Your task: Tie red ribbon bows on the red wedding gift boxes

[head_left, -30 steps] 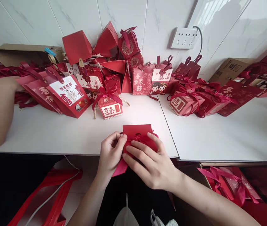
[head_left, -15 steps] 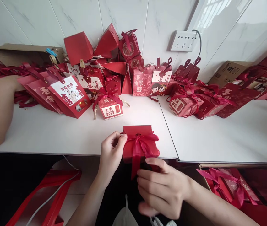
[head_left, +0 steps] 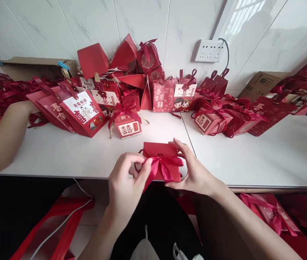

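Centrally, at the front edge of the white table (head_left: 61, 155): small red box (head_left: 161, 153), lying flat, a satin ribbon (head_left: 162, 167) knotted across its top. Left hand (head_left: 125, 184) closed on the ribbon's tail at the box's left front corner, thumb and forefinger pinching it, the tail pulled out toward the person. Right hand (head_left: 195, 171) clamped on the box's right side, fingers over the top edge, thumb along the front.

Just behind the box, to its left: a gift box (head_left: 128, 126) with a white label and a bow. Further behind the box, against the tiled wall: a heap of red bags (head_left: 132, 72). Up and right of the box: a wall socket (head_left: 208, 50). Far left of the box: another person's forearm (head_left: 4, 139) resting on the table, hand hidden behind a picture-label bag (head_left: 84, 112).
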### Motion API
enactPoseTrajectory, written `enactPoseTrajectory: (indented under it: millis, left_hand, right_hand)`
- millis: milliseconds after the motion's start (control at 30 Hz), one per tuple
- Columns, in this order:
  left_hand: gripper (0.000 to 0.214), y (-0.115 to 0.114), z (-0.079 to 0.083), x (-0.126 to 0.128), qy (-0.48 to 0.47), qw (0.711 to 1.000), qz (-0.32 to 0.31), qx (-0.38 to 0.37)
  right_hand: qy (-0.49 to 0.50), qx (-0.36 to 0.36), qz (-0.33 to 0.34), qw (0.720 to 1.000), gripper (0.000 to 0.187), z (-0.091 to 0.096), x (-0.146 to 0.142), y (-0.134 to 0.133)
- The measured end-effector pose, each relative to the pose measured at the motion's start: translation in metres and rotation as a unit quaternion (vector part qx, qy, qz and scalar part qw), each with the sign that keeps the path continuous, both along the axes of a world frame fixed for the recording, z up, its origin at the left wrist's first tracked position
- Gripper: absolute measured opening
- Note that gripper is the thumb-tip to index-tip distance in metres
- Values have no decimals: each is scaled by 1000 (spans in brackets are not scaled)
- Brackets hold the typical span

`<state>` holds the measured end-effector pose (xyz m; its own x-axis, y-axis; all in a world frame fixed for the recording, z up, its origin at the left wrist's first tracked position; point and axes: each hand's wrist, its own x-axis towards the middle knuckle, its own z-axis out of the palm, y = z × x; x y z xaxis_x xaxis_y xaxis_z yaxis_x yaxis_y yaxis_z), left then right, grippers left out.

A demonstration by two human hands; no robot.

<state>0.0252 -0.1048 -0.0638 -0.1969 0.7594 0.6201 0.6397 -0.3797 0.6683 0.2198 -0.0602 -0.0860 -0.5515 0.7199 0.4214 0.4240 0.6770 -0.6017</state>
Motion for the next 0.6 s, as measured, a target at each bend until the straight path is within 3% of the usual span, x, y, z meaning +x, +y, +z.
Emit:
enactPoseTrajectory:
  millis: [100,167,300,600]
  left_hand:
    - [16,-13,3,9,107,983,-43,142]
    - [21,-19,4,16,141,969,-75,189]
    - [21,-27,8,28,156,957,-109,218]
    - [23,-38,20,36,135,951,-154,231]
  right_hand:
    - [24,118,-33,992,99,1,-2,-10]
    - [41,170,-56,983,95,3,-2,-16]
    - [57,214,-76,972,91,9,3,-27]
    - [73,211,-100,970,92,15,15,-45]
